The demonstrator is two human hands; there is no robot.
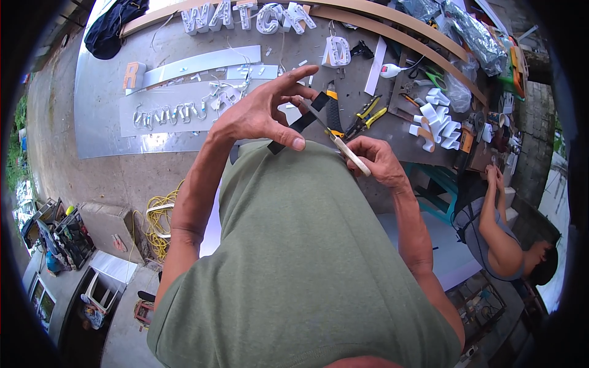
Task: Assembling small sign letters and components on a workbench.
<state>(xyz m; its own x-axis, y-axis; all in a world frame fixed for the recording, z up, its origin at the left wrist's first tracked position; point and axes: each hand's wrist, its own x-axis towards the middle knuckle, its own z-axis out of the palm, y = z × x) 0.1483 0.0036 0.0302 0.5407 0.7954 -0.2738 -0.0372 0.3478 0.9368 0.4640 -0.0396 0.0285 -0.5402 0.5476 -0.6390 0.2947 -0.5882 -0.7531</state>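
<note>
My left hand (261,110) holds a short, flat black strip (300,122) over the near edge of the table, its thumb crossing the strip and its index finger stretched out. In my right hand (377,161) is a knife-like tool (351,154) with a pale handle. Its thin metal blade points up and left and meets the strip; whether it cuts into it I cannot tell. Just beyond lie a yellow-and-black utility knife (333,110) and yellow-handled pliers (366,116).
White block letters (245,18) stand along the table's far side, beside long brown strips (392,34). Small white LED modules (224,95) are scattered at left. White curled pieces (435,122) lie at right. A co-worker (491,227) sits at the right, hands on the table.
</note>
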